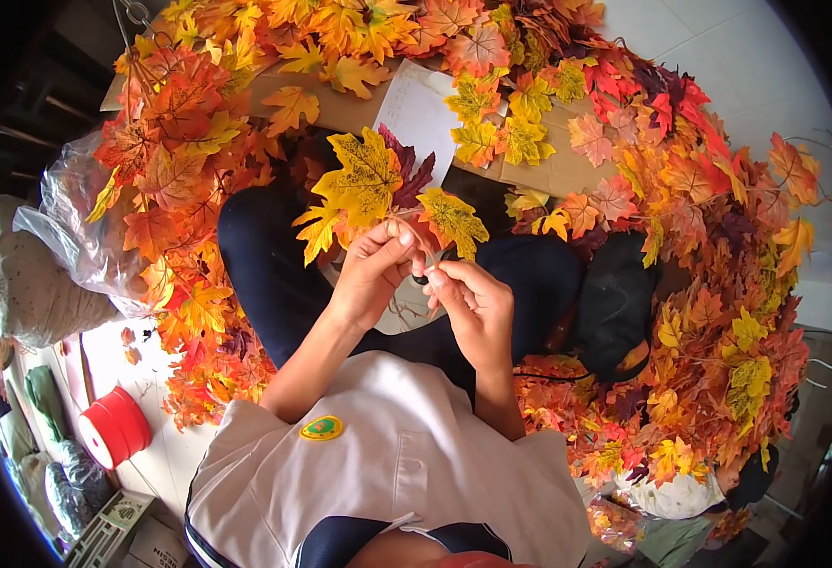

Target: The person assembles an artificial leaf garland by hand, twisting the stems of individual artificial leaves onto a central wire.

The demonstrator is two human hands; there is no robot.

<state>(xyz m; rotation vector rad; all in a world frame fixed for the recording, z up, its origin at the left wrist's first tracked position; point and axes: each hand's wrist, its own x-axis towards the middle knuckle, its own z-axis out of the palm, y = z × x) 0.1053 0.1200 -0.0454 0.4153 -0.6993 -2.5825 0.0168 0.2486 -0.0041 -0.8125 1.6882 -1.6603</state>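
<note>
In front of my lap, my left hand (375, 270) is closed, thumb and forefinger pinching the stem of an artificial maple leaf sprig. Its leaves rise above the fingers: a large yellow leaf (363, 178) with dark speckles, a smaller yellow leaf (454, 221) to the right and a dark purple leaf (412, 172) behind. My right hand (473, 301) is closed too, its thumb and forefinger meeting at a thin pale strand close to the left fingertips. A small dark thing shows between the hands, too little of it to name.
Heaps of orange, red and yellow artificial leaves (709, 312) surround my crossed legs. Flat cardboard (567, 151) lies ahead under a white paper sheet (414, 112). To the left are a clear plastic bag (85, 213) and a red spool (115, 428). A person (672, 492) shows partly at lower right.
</note>
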